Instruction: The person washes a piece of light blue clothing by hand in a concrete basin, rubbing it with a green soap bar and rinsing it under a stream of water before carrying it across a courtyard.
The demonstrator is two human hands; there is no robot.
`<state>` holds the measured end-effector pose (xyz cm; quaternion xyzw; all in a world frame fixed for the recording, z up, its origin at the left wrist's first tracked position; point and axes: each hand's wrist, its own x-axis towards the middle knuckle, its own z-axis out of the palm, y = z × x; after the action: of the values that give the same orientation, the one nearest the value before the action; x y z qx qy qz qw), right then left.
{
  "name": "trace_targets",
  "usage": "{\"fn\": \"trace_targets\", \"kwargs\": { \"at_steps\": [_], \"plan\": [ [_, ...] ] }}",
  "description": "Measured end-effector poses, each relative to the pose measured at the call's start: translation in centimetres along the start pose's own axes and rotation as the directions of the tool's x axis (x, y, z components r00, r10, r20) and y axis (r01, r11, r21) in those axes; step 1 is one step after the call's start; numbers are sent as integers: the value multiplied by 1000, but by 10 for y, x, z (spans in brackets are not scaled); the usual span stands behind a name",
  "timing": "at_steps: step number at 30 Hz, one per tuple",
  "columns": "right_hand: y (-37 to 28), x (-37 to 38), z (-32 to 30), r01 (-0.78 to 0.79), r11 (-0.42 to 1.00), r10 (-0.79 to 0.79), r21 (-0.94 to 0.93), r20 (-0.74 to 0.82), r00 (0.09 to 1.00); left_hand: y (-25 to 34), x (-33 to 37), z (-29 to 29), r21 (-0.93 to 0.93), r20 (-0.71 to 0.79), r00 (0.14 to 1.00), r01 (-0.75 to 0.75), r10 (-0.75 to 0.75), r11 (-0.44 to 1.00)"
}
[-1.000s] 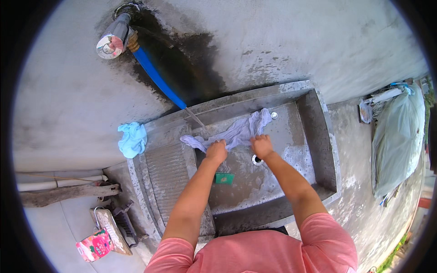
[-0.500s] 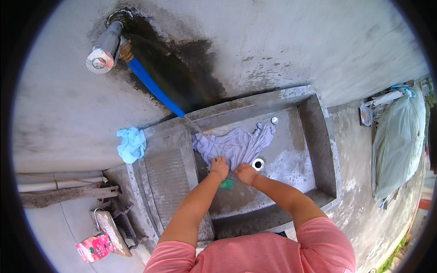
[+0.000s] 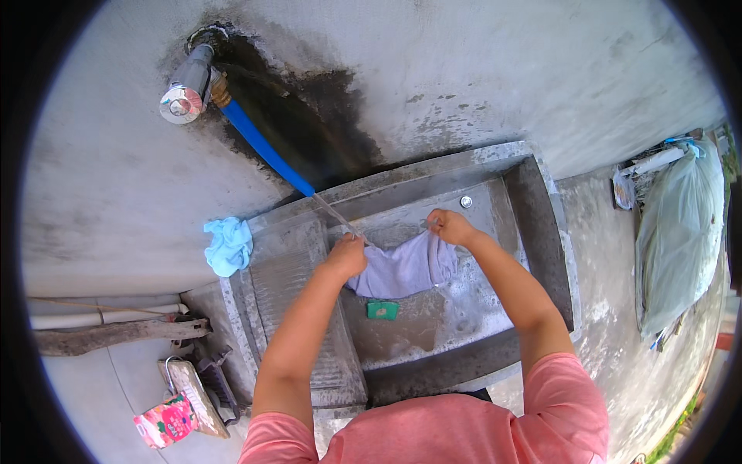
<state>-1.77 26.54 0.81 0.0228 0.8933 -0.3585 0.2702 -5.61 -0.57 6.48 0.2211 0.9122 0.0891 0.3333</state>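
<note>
A wet lavender cloth hangs stretched between my two hands over the concrete sink. My left hand is closed on its left upper corner, and my right hand pinches the right upper corner a little farther back. Water runs from the blue hose and falls right by my left hand. Below the cloth, a green block, maybe soap, lies on the wet sink floor. The drain hole is out of sight, apparently behind the cloth.
A ridged washboard slab forms the sink's left side, with a light blue cloth at its far corner. The hose joins a metal tap. A round metal drain piece lies in the sink; a large plastic bag stands right.
Both hands have moved away from me and apart, the right one farther. The bunched cloth is now lifted and spread between them, and the green block shows fully.
</note>
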Motion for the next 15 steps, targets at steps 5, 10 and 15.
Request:
{"fn": "trace_targets", "kwargs": {
  "at_steps": [5,10,15],
  "plan": [
    [-26,22,90,-557,830,500,-6,-435,749,21,-21,47,-343,-155,984,-136,87,929],
    [-50,40,229,254,727,-252,-638,96,963,25,-40,98,-481,-268,962,-94,-45,872],
    [-42,55,138,-55,920,-111,-389,-391,914,17,-60,107,-689,-204,966,-26,-159,724]
  ]
}}
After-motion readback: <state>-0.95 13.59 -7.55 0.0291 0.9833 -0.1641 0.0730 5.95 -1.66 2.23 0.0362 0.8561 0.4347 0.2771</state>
